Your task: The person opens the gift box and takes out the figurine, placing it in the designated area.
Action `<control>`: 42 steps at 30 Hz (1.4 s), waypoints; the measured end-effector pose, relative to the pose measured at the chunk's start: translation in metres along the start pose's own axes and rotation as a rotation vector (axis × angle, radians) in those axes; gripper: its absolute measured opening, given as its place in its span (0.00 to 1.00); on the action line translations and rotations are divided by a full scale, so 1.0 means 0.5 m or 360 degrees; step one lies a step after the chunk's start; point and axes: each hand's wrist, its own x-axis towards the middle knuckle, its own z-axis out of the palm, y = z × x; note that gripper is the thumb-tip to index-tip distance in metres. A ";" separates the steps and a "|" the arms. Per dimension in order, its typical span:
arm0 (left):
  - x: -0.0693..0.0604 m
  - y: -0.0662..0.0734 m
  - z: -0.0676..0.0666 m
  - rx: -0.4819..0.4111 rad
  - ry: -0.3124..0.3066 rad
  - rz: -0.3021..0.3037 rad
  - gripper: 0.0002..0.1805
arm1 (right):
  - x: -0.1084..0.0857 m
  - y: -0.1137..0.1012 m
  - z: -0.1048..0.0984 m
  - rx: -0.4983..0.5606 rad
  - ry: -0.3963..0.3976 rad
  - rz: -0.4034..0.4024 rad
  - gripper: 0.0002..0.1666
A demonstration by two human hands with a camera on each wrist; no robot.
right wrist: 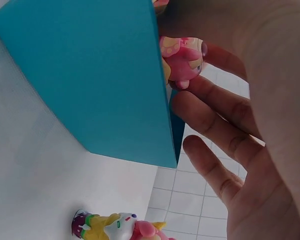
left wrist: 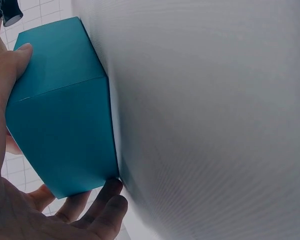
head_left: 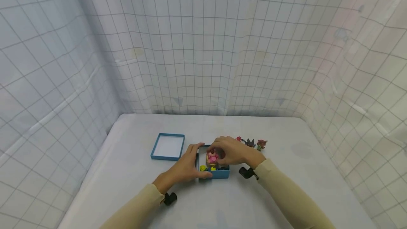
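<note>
A blue open box (head_left: 219, 174) stands on the white table, with yellow-topped figures (head_left: 203, 168) inside at its near side. My left hand (head_left: 186, 165) grips the box from its left, thumb on the near wall and fingers at the far corner; the left wrist view shows the thumb and fingertips around the teal box (left wrist: 65, 135). Over the box's right part, my right hand (head_left: 231, 151) pinches a pink figure (head_left: 212, 157). In the right wrist view the pink figure (right wrist: 185, 62) shows at the box's rim, between the fingers; its lower part is hidden.
A shallow blue-rimmed lid (head_left: 167, 146) lies to the left of the box. Several small figures stand to the right behind my right hand, among them a dark-eared one (head_left: 250, 143) and a reddish one (head_left: 262, 144). A gridded white curtain (head_left: 210, 45) surrounds the table.
</note>
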 end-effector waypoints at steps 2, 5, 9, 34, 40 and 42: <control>0.000 0.000 -0.001 0.0000 -0.0003 -0.0016 0.69 | -0.003 0.002 -0.001 0.0027 0.0004 0.0006 0.27; 0.002 -0.001 -0.002 0.0000 -0.0001 -0.0032 0.69 | -0.008 0.004 -0.004 0.0094 0.0010 0.0008 0.27; 0.005 0.001 -0.004 0.0000 0.0002 -0.0032 0.69 | -0.018 0.004 -0.012 0.0185 0.0026 0.0004 0.26; 0.006 0.004 0.001 0.0023 -0.0002 -0.0058 0.69 | -0.065 -0.008 -0.039 0.0195 0.0081 0.0042 0.27; 0.004 0.006 0.001 0.0016 0.0002 -0.0068 0.69 | -0.076 -0.007 -0.045 0.0193 0.0085 0.0043 0.28; 0.003 0.006 0.002 0.0015 0.0003 -0.0070 0.69 | -0.079 -0.008 -0.047 0.0199 0.0093 0.0032 0.28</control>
